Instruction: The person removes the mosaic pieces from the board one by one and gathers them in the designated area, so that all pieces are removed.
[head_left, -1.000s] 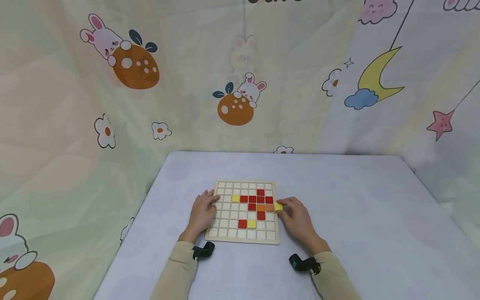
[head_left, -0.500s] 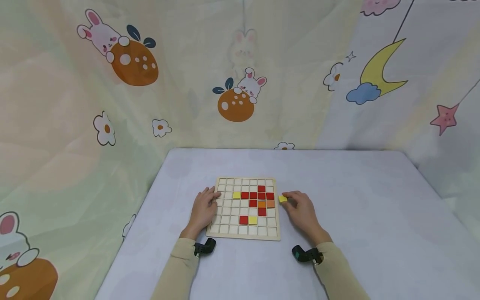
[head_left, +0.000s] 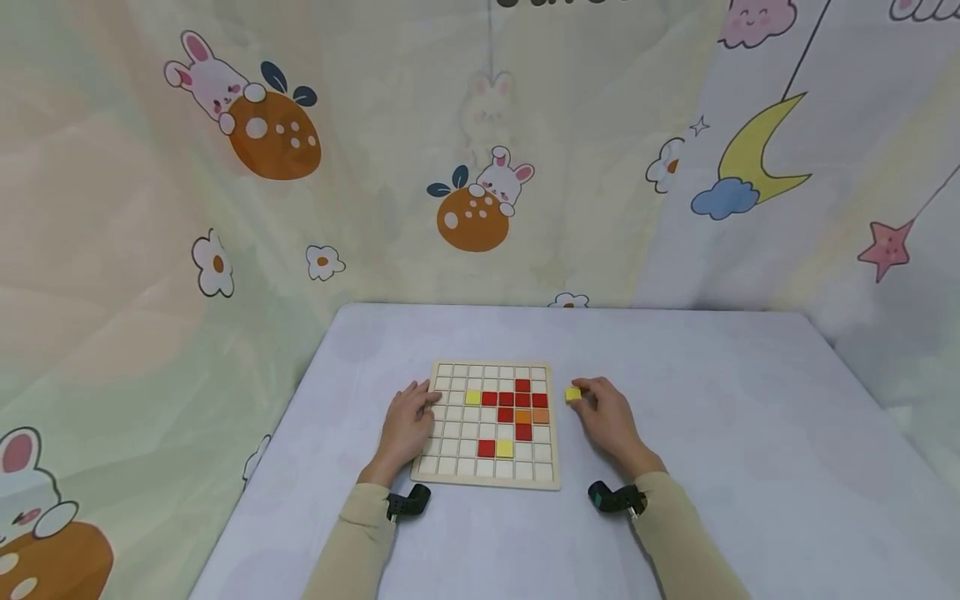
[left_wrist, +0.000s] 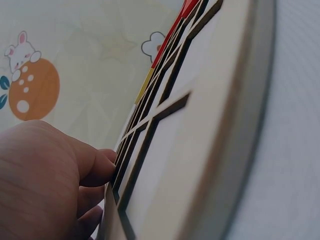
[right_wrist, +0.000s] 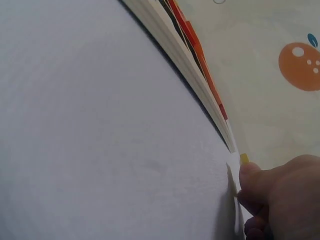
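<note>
Tile [head_left: 573,394], yellow, pinched in the right hand [head_left: 609,423] just right of the board [head_left: 487,431], is probably light, stiff and hard to break, best gripped by opposite edges, while the left hand [head_left: 407,425] rests, loosely extended, on the board's left edge.

A grid board [head_left: 467,430] is set on a table [head_left: 750,433], its nine o'clock edge touched by the left hand [head_left: 407,423]. Between two and three o'clock, near the board, a tile [head_left: 573,394] is pinched by the right hand [head_left: 609,422]. At twelve, a backdrop [head_left: 585,175] is seen.
</note>
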